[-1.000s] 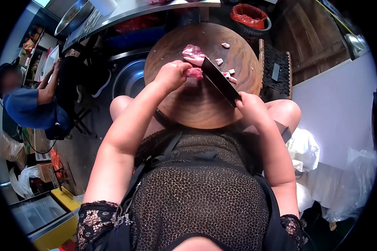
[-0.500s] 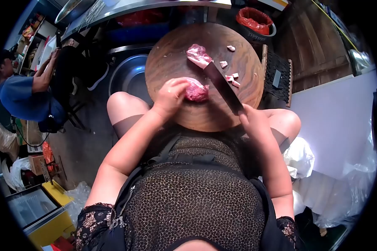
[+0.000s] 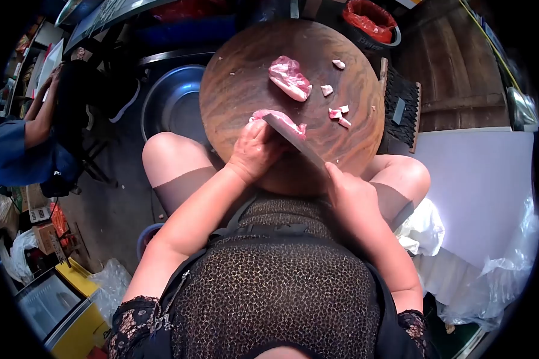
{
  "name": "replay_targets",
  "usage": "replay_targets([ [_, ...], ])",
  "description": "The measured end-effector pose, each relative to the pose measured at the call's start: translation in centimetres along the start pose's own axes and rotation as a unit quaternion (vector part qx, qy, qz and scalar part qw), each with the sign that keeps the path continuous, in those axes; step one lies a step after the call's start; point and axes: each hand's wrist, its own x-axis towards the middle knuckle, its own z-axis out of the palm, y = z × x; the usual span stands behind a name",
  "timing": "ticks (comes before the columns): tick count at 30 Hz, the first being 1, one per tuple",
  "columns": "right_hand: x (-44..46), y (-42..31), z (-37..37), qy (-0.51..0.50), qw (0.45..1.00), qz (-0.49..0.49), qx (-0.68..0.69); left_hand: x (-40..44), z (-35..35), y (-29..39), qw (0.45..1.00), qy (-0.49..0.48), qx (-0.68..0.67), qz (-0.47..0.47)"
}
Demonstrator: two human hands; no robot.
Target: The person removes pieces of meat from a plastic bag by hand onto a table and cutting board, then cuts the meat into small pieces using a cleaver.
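Observation:
On the round wooden chopping block (image 3: 233, 90) lies a piece of raw meat (image 3: 275, 116), held at its near side by my left hand (image 3: 254, 151) with the fingers curled on it. My right hand (image 3: 352, 192) grips the handle of a cleaver (image 3: 305, 149). Its dark blade slants up to the left across the near edge of that meat, close to my left fingers; whether it touches the meat I cannot tell. Farther back sits a second piece of meat (image 3: 290, 79) with a pale fatty edge. Several small fat scraps (image 3: 335, 112) lie at the right of the block.
A metal basin (image 3: 173, 99) stands left of the block. Behind it on the right is a bin with a red liner (image 3: 368, 24). Another person in a blue shirt (image 3: 21, 149) sits at the far left. A white panel (image 3: 467, 179) lies to the right.
The cleaver has come from beside the far meat to over the near piece. My left hand has shifted to the near side of that piece. The camera view has moved slightly.

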Motion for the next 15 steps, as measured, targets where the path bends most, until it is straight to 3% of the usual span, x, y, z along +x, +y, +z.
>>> replay_targets([
  [6,0.4,-1.1,-1.4,-0.061,0.997,0.035,0.028,0.0,-0.4,-0.1,0.997,-0.032,-0.051,-0.038],
  [15,4.1,-0.8,-1.9,-0.149,0.986,0.046,0.053,0.7,-0.8,-0.1,0.998,-0.053,-0.018,0.021],
])
